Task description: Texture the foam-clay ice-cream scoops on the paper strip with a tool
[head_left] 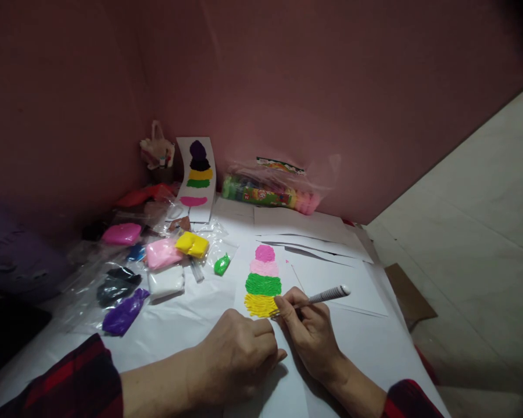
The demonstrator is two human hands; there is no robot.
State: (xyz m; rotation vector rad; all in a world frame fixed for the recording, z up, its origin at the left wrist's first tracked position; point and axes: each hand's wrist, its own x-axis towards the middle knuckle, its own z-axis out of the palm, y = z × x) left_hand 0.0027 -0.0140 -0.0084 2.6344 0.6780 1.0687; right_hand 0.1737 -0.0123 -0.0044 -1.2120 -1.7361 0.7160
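My right hand (pixel 307 328) holds a thin tool with a striped handle (pixel 329 294), its tip at the right edge of the yellow clay layer (pixel 260 305). Above that layer on the white paper lie a green layer (pixel 264 284), a light pink one (pixel 264 267) and a bright pink round top (pixel 265 253). The yellow and green layers show textured lines. My left hand (pixel 239 354) rests on the paper just below the yellow layer, its fingers curled; whatever they may hold is hidden.
Bagged clay in several colours, including purple (pixel 125 312) and white (pixel 167 283), lies at the left. A card with coloured layers (pixel 196 174) leans at the back beside a plastic-wrapped pack (pixel 265 193). Paper sheets (pixel 305 223) lie at the back right.
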